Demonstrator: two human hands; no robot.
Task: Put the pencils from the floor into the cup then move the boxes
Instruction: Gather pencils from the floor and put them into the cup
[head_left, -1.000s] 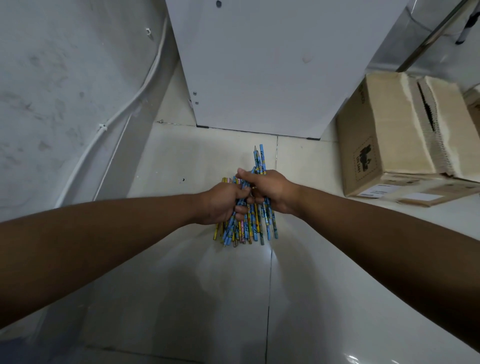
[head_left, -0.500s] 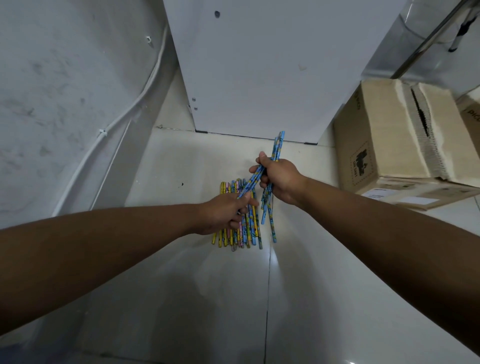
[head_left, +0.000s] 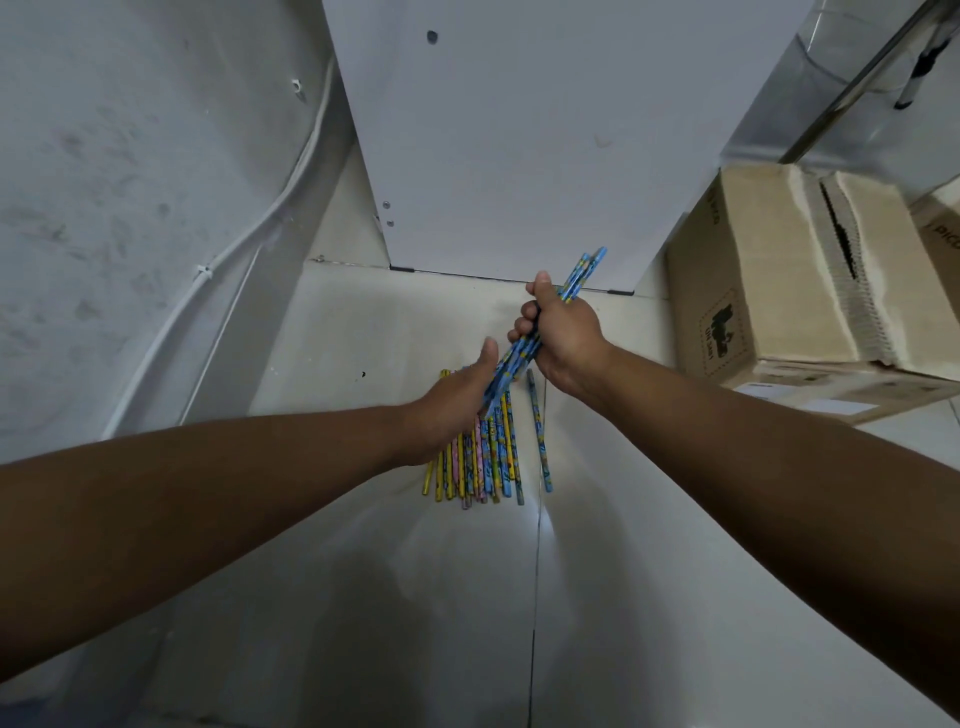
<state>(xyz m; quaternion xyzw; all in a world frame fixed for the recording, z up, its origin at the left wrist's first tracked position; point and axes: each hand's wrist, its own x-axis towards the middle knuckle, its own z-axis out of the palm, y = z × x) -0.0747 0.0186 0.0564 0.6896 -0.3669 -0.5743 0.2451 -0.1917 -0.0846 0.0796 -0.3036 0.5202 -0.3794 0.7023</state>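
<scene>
We see the right hand (head_left: 563, 332) clenched around a few blue patterned pencils (head_left: 524, 352), tilted far-right. Left hand (head_left: 457, 402) released, palm over the multicoloured pencil pile (head_left: 480, 462) on the glossy cream floor tiles (head_left: 363, 571). Brown cardboard box (head_left: 789, 280) far right.

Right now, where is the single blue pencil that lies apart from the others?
In the head view, the single blue pencil lies on the floor just right of the pencil pile, below the right hand.
</scene>
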